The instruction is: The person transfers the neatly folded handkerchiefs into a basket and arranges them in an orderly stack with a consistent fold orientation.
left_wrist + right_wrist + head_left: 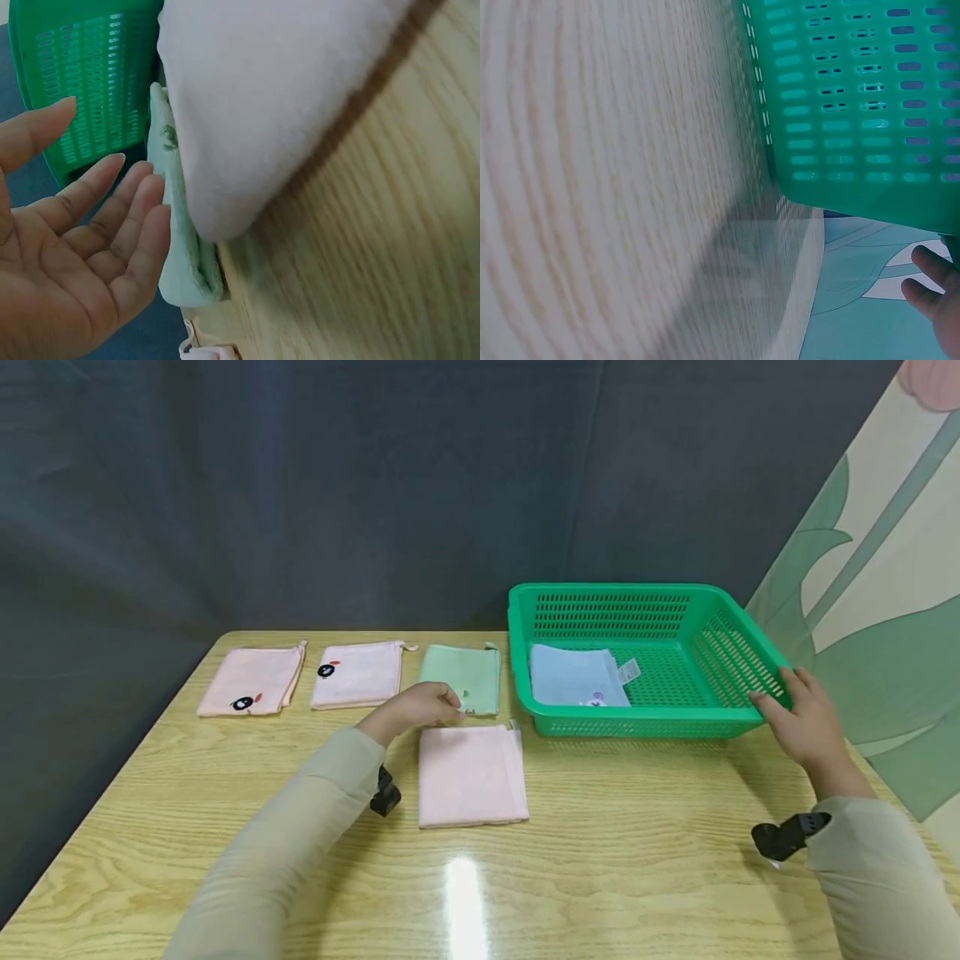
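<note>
The left hand is loosely spread, thumb apart from softly bent fingers, over the lower edge of the green cloth at mid-frame, contact unclear; the pink cloth lies just below it; the right hand grips the green basket by its rim at right; wooden table beneath, dark curtain across the top, patterned panel upper right.
</note>
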Demonstrator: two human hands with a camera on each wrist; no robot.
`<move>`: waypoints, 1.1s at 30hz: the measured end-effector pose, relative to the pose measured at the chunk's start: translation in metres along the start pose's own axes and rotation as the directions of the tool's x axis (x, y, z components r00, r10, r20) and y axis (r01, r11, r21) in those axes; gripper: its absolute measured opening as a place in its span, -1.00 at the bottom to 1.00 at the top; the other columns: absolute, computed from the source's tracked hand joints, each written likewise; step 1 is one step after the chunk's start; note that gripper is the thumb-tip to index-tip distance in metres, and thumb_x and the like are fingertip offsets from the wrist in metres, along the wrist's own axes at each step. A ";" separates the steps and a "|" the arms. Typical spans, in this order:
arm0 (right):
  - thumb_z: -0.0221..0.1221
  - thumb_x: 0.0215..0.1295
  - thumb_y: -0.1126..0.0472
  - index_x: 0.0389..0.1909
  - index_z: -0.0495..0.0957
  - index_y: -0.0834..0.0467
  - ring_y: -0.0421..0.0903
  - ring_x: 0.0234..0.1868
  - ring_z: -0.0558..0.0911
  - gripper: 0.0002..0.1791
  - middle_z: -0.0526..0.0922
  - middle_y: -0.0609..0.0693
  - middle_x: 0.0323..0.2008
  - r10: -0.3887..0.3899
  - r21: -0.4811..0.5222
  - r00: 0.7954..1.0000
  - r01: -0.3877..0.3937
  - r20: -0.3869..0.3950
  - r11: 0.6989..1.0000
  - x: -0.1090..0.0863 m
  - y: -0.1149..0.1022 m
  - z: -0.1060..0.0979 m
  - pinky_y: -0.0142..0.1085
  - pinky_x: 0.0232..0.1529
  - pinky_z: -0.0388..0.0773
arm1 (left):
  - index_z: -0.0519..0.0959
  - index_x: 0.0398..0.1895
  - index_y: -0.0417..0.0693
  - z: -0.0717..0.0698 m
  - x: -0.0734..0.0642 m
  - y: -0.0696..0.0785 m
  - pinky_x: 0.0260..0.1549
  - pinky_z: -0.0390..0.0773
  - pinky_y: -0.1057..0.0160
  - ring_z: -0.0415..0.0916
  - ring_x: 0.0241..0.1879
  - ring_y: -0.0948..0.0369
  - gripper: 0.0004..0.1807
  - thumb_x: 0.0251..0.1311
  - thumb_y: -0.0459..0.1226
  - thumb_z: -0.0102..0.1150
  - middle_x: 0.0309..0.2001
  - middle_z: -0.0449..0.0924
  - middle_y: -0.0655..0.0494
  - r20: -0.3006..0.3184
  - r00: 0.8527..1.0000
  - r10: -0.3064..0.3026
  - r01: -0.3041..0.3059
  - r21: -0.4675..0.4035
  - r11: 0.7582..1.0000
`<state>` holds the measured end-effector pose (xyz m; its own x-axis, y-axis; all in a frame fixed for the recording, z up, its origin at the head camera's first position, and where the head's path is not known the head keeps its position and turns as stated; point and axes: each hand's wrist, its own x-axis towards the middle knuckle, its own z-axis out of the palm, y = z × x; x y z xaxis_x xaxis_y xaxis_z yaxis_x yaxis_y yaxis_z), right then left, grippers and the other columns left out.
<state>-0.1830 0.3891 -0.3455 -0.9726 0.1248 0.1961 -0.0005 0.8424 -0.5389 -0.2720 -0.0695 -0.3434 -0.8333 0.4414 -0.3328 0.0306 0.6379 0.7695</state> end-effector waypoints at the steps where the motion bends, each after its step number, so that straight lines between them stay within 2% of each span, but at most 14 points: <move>1: -0.24 0.32 0.04 0.27 -0.29 0.35 0.39 0.18 -0.28 -0.30 -0.36 0.37 0.24 0.003 0.002 1.000 -0.003 0.003 1.000 0.000 0.000 0.000 0.29 -0.02 -0.26 | 0.38 -0.10 -0.24 0.000 -0.001 -0.001 -0.26 0.38 0.16 0.34 -0.24 0.10 -0.66 0.09 -0.25 0.09 -0.20 0.39 -0.01 -0.003 1.000 -0.001 0.001 0.019 1.000; 6: -0.25 0.32 0.03 0.27 -0.28 0.35 0.39 0.18 -0.27 -0.30 -0.35 0.37 0.24 0.005 -0.003 1.000 -0.005 0.003 1.000 0.000 -0.001 0.000 0.29 -0.01 -0.26 | 0.41 -0.20 -0.21 -0.002 -0.005 -0.007 -0.26 0.36 0.19 0.32 -0.22 0.13 -0.73 0.07 -0.25 0.10 -0.16 0.39 -0.01 -0.019 1.000 0.004 -0.002 0.097 0.995; 14: -0.24 0.31 0.03 0.26 -0.25 0.36 0.39 0.18 -0.25 -0.31 -0.32 0.38 0.24 0.001 -0.006 1.000 -0.001 -0.011 1.000 0.002 -0.001 -0.001 0.28 0.00 -0.25 | 0.42 -0.24 -0.24 -0.001 -0.004 -0.015 -0.35 0.33 0.26 0.27 -0.30 0.14 -0.76 0.03 -0.30 0.11 -0.18 0.39 -0.02 -0.033 0.999 -0.027 0.031 0.125 0.992; 16: -0.24 0.31 0.04 0.26 -0.25 0.37 0.39 0.18 -0.25 -0.31 -0.31 0.38 0.24 -0.001 -0.006 1.000 0.001 -0.016 1.000 0.002 -0.001 0.000 0.28 0.00 -0.25 | 0.42 -0.31 -0.22 -0.001 -0.003 -0.016 -0.44 0.30 0.29 0.25 -0.39 0.17 -0.81 0.02 -0.31 0.12 -0.28 0.39 0.01 -0.044 0.998 -0.045 0.051 0.136 0.989; 18: -0.24 0.31 0.04 0.26 -0.24 0.37 0.39 0.18 -0.24 -0.31 -0.31 0.38 0.24 -0.002 -0.005 1.000 0.002 -0.020 1.000 0.001 -0.001 0.000 0.28 0.00 -0.25 | 0.39 -0.46 -0.19 -0.001 -0.003 -0.016 -0.54 0.25 0.32 0.18 -0.53 0.20 -0.87 0.01 -0.32 0.12 -0.47 0.33 0.06 -0.057 0.996 -0.070 0.077 0.139 0.987; 21: -0.24 0.31 0.04 0.26 -0.24 0.37 0.39 0.18 -0.24 -0.32 -0.30 0.38 0.24 -0.001 -0.003 1.000 0.001 -0.021 1.000 0.001 0.000 0.000 0.27 0.00 -0.26 | 0.24 -0.70 -0.09 0.000 -0.003 -0.017 -0.66 0.14 0.34 0.00 -0.71 0.25 -0.73 0.00 -0.34 0.11 -0.70 0.12 0.14 -0.078 0.990 -0.119 0.130 0.142 0.981; 23: -0.24 0.31 0.05 0.26 -0.24 0.37 0.39 0.18 -0.25 -0.32 -0.31 0.38 0.24 0.001 -0.002 1.000 -0.002 -0.018 1.000 0.001 0.000 0.000 0.28 0.00 -0.26 | 0.16 -0.77 -0.05 0.000 -0.002 -0.017 -0.69 0.12 0.33 -0.08 -0.75 0.26 -0.64 -0.01 -0.35 0.12 -0.76 0.01 0.16 -0.088 0.985 -0.150 0.160 0.131 0.978; 26: -0.24 0.31 0.05 0.27 -0.26 0.36 0.39 0.18 -0.26 -0.31 -0.33 0.36 0.25 0.007 0.003 1.000 -0.007 -0.012 1.000 0.002 0.001 0.000 0.28 0.00 -0.26 | 0.22 -0.72 -0.08 0.002 -0.002 -0.018 -0.66 0.22 0.33 0.02 -0.73 0.26 -0.70 -0.02 -0.38 0.13 -0.70 0.12 0.13 -0.097 0.980 -0.175 0.184 0.103 0.977; 29: -0.24 0.31 0.05 0.27 -0.27 0.35 0.38 0.18 -0.27 -0.31 -0.35 0.35 0.25 0.011 0.006 1.000 -0.011 -0.006 1.000 0.003 0.002 0.000 0.28 0.00 -0.26 | 0.32 -0.56 -0.16 0.005 -0.001 -0.019 -0.58 0.34 0.30 0.17 -0.64 0.22 -0.81 -0.06 -0.41 0.17 -0.51 0.29 0.05 -0.103 0.977 -0.185 0.193 0.078 0.978; 33: -0.24 0.31 0.05 0.27 -0.26 0.35 0.38 0.18 -0.27 -0.31 -0.33 0.35 0.25 0.009 0.003 1.000 -0.009 -0.011 1.000 0.003 0.003 0.001 0.28 0.00 -0.26 | 0.37 -0.40 -0.21 0.007 0.002 -0.021 -0.55 0.38 0.30 0.24 -0.54 0.20 -0.79 -0.08 -0.40 0.21 -0.33 0.36 0.01 -0.108 0.977 -0.186 0.196 0.092 0.976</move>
<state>-0.1863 0.3916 -0.3478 -0.9700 0.1385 0.1999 0.0080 0.8398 -0.5429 -0.2703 -0.0779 -0.3636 -0.8794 0.2442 -0.4087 -0.0825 0.7673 0.6360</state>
